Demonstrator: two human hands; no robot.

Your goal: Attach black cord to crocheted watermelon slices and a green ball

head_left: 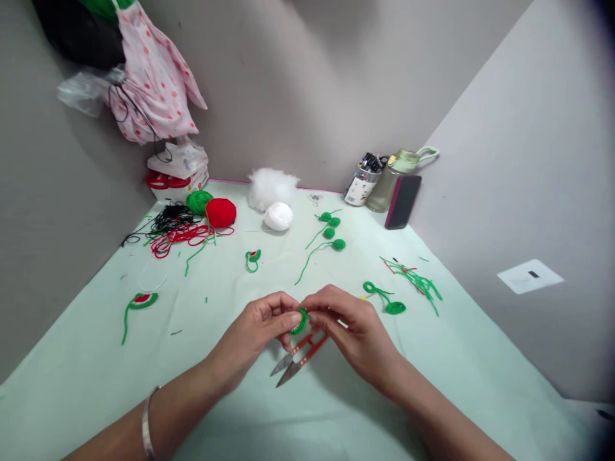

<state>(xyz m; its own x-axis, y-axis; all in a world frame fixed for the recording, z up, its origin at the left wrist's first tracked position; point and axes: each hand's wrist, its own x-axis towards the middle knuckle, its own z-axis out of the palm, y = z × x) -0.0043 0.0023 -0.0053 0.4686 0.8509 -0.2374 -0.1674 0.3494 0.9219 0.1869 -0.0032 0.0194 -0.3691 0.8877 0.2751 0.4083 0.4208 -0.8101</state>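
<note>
My left hand [269,323] pinches a small green crocheted piece [298,324] with a whitish edge between thumb and fingers. At its upper right side, the closed fingertips of my right hand [348,326] meet the same piece. Red-handled thread snips [302,353] show below the hands, blades towards the lower left and a little apart. Their handle end goes out of sight under my right hand; whether it touches them I cannot tell. To the right lies a green crocheted leaf shape [395,308] with a looped cord.
Crocheted watermelon slices [144,300] lie left, near tangled red yarn [177,238]. Red [221,212] and white [278,216] yarn balls and fluffy stuffing [273,187] sit behind. Green crocheted balls [339,244], yarn scraps [418,282], a phone [403,202], a bottle [384,189] and a pen holder [360,187] stand or lie right.
</note>
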